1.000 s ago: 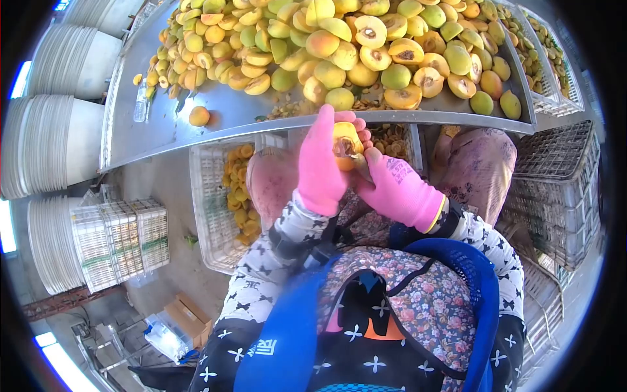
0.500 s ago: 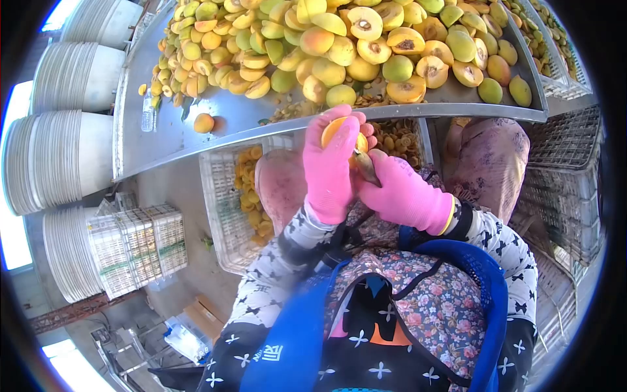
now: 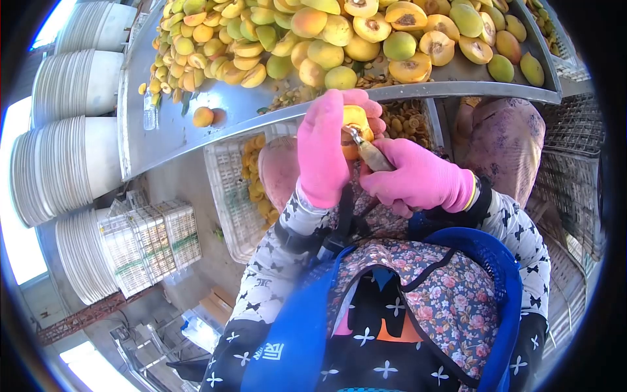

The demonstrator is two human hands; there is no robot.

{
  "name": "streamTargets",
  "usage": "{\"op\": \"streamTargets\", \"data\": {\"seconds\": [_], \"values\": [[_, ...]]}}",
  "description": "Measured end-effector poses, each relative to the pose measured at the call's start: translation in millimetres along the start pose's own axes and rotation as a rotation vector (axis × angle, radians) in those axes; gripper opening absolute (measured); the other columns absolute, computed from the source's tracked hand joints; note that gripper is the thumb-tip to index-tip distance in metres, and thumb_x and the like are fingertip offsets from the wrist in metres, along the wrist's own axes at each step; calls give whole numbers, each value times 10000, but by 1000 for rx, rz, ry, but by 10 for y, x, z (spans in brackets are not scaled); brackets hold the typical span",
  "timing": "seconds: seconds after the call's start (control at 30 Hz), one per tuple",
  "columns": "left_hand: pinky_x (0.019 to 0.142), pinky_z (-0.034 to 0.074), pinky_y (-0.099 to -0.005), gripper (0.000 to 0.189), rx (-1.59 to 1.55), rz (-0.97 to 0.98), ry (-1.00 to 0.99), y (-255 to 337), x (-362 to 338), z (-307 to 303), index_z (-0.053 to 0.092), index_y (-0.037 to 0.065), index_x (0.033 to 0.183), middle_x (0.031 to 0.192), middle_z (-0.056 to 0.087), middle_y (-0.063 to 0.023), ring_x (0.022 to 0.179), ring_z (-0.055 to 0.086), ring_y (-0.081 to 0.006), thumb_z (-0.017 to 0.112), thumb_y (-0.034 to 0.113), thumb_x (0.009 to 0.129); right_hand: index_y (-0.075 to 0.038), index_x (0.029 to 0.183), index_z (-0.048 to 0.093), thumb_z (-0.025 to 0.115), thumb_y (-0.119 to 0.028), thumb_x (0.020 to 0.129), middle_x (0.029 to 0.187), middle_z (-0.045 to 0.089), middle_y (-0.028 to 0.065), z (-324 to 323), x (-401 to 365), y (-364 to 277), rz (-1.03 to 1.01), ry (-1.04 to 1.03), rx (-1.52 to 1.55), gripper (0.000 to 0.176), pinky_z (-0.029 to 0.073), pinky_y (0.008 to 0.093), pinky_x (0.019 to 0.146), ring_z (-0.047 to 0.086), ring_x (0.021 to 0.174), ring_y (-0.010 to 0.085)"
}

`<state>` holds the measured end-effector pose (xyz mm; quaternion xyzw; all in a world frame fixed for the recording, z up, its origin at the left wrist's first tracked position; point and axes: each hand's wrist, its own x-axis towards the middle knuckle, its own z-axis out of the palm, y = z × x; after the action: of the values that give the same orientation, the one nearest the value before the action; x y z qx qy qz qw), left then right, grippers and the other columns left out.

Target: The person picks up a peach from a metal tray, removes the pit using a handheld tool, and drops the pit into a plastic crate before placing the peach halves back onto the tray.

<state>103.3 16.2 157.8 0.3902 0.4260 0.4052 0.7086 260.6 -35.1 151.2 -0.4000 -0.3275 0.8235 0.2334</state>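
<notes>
My left hand (image 3: pixel 321 150), in a pink glove, is closed around a yellow peach half (image 3: pixel 357 117) with its cut face showing. My right hand (image 3: pixel 424 175), gloved in the same pink, grips a pitting knife (image 3: pixel 373 157) by its short, worn handle. The metal tip is at the middle of the cut face. Both hands are over my lap, just in front of the near rim of a metal table (image 3: pixel 457 91). A large heap of peaches (image 3: pixel 320 52), many cut in half, lies on that table.
A single peach (image 3: pixel 203 117) and a clear plastic bottle (image 3: pixel 150 114) sit at the table's left. Below stands a white crate (image 3: pixel 225 189) with peach pieces. Stacked white tubs (image 3: pixel 55 163) and another crate (image 3: pixel 157 242) are at left, grey crates (image 3: pixel 568 176) at right.
The peach half has turned so its cut face shows more, and the knife tip now shows on it. My right hand has moved slightly right; the whole view has shifted a little.
</notes>
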Motion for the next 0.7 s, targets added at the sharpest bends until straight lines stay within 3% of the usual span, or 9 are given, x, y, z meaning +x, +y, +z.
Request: {"op": "streamTargets", "data": {"seconds": [0.2,0.3,0.4,0.43,0.53,0.57,0.63,0.67,0.7], "values": [[661,545,-301,376,88,-4,44,-135,40,-18,655,-22,994,941,694,-134,744,661,-185,494,314,1040,-12,927,533,628,-149,850,614,549,40,-38,-4,12,11,-55,-1,184,403,272,400,547,432,149],[650,532,-288,377,283,274,29,-368,45,-132,661,-18,986,946,695,-133,718,650,-170,487,312,1043,-11,893,532,638,-148,837,595,546,41,-35,9,112,13,-92,-16,183,394,268,391,540,422,153],[656,521,-276,357,161,228,-217,-316,34,-193,658,-14,963,940,693,-128,720,639,-159,503,298,1037,-13,846,537,653,-150,824,580,542,40,-6,-32,181,-18,-206,172,180,378,263,382,526,411,150],[670,511,-265,334,56,85,-298,-219,34,-181,648,-10,938,931,690,-117,736,636,-156,517,282,1031,-14,830,540,659,-151,820,576,541,39,-4,-51,197,-37,-261,260,181,372,261,379,521,408,148],[672,514,-270,321,25,-11,-432,-79,42,-214,650,-10,940,938,693,-121,739,638,-160,523,272,1028,-25,801,563,679,-155,821,588,552,29,4,-87,206,30,-260,281,175,371,241,403,522,443,118],[672,516,-274,324,25,12,-479,-109,61,-295,658,-18,985,939,694,-118,741,639,-156,547,285,1017,-31,818,573,683,-155,827,599,556,23,20,-103,183,25,-275,175,166,376,238,411,525,457,110],[684,520,-280,292,190,-65,-380,164,-75,-538,665,-9,1020,951,694,-114,760,641,-151,584,271,1000,-57,892,593,695,-173,849,643,577,6,35,-153,156,51,-290,-14,160,381,220,435,531,488,87],[689,523,-283,281,273,-111,-332,337,-179,-707,668,-5,1038,957,694,-113,770,641,-148,602,264,992,-48,956,595,684,-198,866,678,603,41,42,-163,131,51,-241,-159,196,419,241,453,560,495,108],[719,529,-278,267,551,-55,-194,489,-293,-926,674,8,1074,981,696,-102,794,646,-145,633,251,972,-37,991,588,660,-216,881,720,629,88,53,-180,114,32,-130,-441,221,468,312,523,610,567,189]]}}
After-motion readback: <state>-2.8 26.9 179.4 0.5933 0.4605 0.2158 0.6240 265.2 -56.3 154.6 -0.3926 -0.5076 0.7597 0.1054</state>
